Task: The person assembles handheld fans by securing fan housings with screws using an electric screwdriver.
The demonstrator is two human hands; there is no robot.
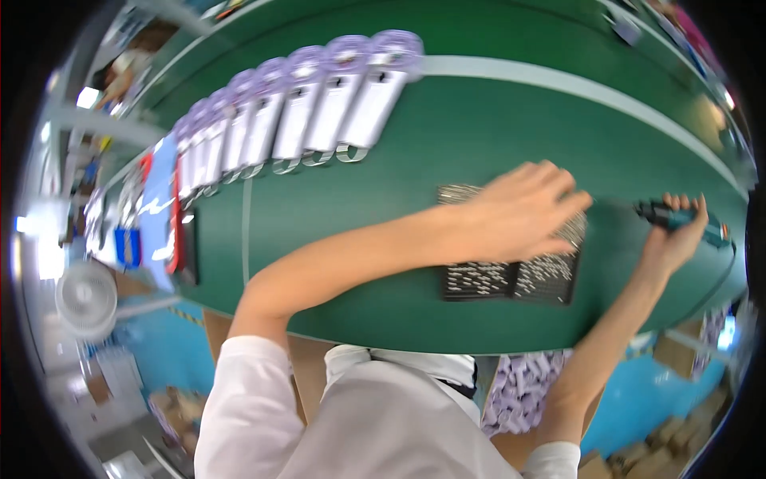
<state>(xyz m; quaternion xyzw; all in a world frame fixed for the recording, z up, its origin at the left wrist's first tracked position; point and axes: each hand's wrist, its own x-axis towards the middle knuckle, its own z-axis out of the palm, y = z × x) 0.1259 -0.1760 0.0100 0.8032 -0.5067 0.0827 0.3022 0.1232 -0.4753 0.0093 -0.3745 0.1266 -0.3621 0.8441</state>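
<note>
My left hand (pixel 519 211) is over a black tray (pixel 479 291) with rows of small silver pieces, perhaps screws, standing in it. Its fingers are apart and slightly bent, and I see nothing held in them. The hand and wrist hide the middle of the tray. Off to the right, my right hand (pixel 678 235) is closed around a teal and black electric screwdriver (pixel 686 217). The tool lies roughly level, its dark tip pointing left toward the tray, and a cord hangs from its back end.
On the green table (pixel 359 231), several white parts (pixel 303 112) with purple round heads and loops at their near ends stretch along the far left. Left of them are a red-edged dark tray (pixel 185 239) and a blue bin (pixel 128 246). Purple pieces (pixel 523 391) fill a box below the front edge.
</note>
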